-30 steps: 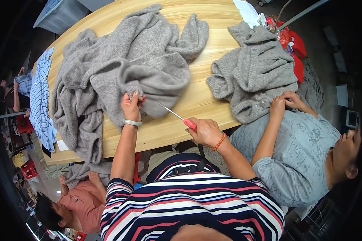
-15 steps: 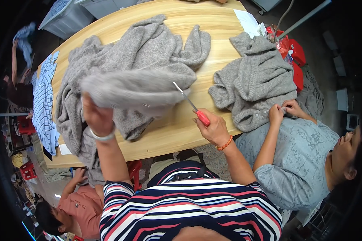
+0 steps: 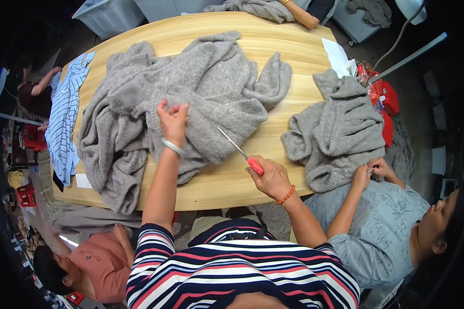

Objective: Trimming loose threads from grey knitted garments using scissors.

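Observation:
My right hand (image 3: 271, 181) is closed around red-handled scissors (image 3: 255, 166), their metal blades slanting up and left over the table's near half. Grey knitted sweaters (image 3: 211, 98) lie in a loose heap at the middle and left, and the blade tip is close to the heap's near edge. Over this heap is my left hand (image 3: 173, 123), its fingers apart and slightly curled, with nothing visible between them. A blurred grey patch of knit shows just left of it. Whether the fingertips touch the fabric, I cannot tell.
Another grey sweater (image 3: 340, 129) lies at right, beside a seated person (image 3: 366, 221) whose hands work at its edge. A blue striped shirt (image 3: 66, 118) covers the left end of the wooden table (image 3: 232, 190). Another person (image 3: 100, 262) sits lower left. Bins (image 3: 111, 18) stand beyond.
My left hand has moved right and let go of the grey knit piece it was lifting, which now lies on the heap. The scissors stay in my right hand. A person's arm appears at the far edge.

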Available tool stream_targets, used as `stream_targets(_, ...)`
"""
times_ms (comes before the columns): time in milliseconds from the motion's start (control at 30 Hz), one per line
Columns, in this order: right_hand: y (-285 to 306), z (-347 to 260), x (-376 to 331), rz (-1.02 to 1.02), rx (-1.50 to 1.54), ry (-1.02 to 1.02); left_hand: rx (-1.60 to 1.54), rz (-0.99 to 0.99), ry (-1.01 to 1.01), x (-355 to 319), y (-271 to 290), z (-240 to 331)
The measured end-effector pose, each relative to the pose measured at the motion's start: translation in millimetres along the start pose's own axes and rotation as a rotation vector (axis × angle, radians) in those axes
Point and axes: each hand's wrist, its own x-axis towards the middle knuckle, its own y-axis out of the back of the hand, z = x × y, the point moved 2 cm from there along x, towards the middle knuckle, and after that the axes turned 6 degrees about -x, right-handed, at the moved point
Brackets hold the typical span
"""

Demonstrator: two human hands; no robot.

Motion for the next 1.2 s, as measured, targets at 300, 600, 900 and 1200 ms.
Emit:
stream_targets(300, -13.9, 0.7, 0.2, 0.024, -0.028, 0.024, 0.776, 0.173, -0.110, 39.5, -9.6, -115.5)
stream_targets(600, -12.3, 9.7, -5.4, -0.036, 0.017, -0.072, -0.159, 0.016, 0.114, 23.1, 8.0, -130.0)
stream_targets(900, 1.6, 2.2, 28.1, -0.211, -0.180, -0.052, -0.757, -0.308, 0.384, -4.3, 1.9, -92.7)
stream_targets(1200, 6.6, -5.3, 41.7, -0.342, -0.297, -0.112, -0.842, -0.237, 0.362, -0.4, 21.3, -110.1)
